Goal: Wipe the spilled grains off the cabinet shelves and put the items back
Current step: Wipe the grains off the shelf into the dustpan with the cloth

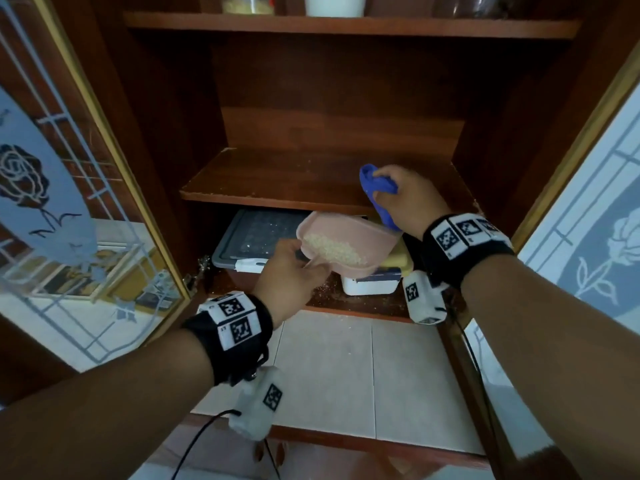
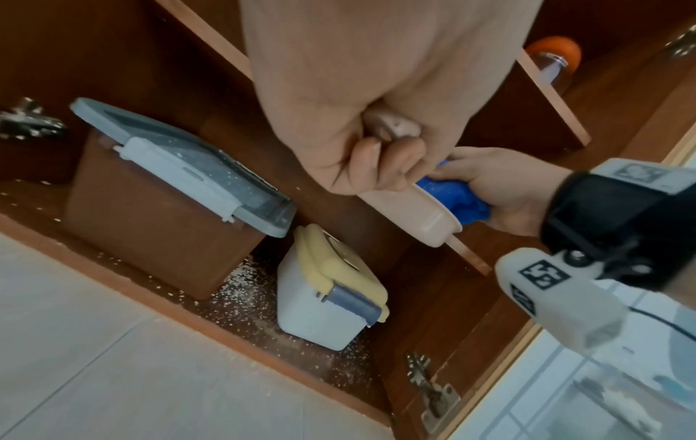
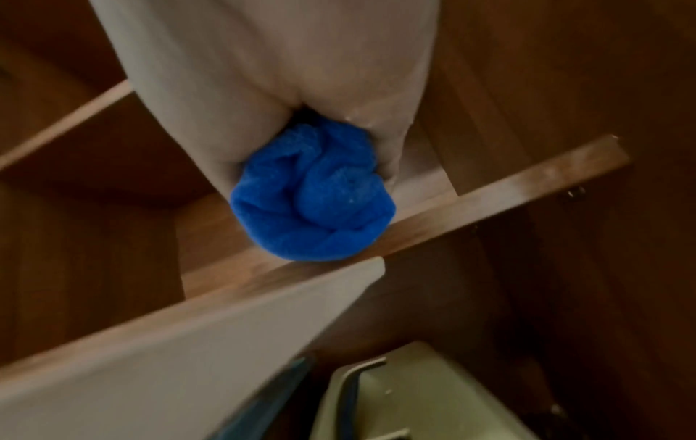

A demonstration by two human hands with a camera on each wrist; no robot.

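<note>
Holding pink dustpan (image 1: 346, 242) | right hand (image 1: 410, 199) grips blue cloth (image 1: 375, 188)

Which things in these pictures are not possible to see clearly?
- Jars on the top shelf: cut off by the head view's upper edge.
- Cloth and shelf: blurred in the right wrist view.
- Right hand fingers: hidden by the cloth.
- White box: mostly hidden behind the dustpan in the head view.
</note>
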